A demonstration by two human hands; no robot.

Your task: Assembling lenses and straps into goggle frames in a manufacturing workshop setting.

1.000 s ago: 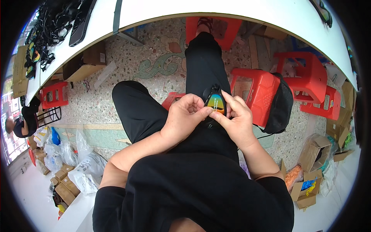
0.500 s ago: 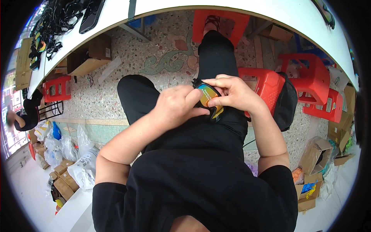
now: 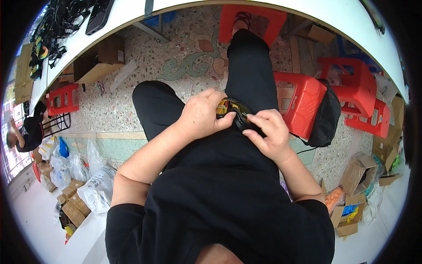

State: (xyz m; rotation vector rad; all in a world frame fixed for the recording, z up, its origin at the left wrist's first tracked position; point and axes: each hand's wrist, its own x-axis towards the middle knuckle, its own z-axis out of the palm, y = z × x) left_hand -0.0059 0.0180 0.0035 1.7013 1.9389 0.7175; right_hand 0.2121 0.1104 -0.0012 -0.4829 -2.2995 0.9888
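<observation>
A pair of black-framed goggles [image 3: 234,105] with a mirrored, yellowish-orange lens is held above my lap, tilted down toward the right. Wrapped round its left end, my left hand [image 3: 201,113] has its thumb pressed on the lower rim and its other fingers behind the upper edge. At the right end, my right hand [image 3: 271,134] is curled with thumb and forefinger at the black frame. That hand covers much of the right side of the goggles, so the right lens is mostly hidden.
A white table [image 3: 127,17] curves ahead, bearing a heap of black goggles and straps [image 3: 59,28] and a dark phone [image 3: 100,16]. Red plastic stools [image 3: 301,105] and a black bag [image 3: 326,115] stand at right. Cartons and plastic bags [image 3: 94,189] lie left; another person [image 3: 30,132] sits far left.
The goggles have turned, so the rainbow-coloured lens face with print has given way to the rim and nose bridge. My right hand has moved down to their right end.
</observation>
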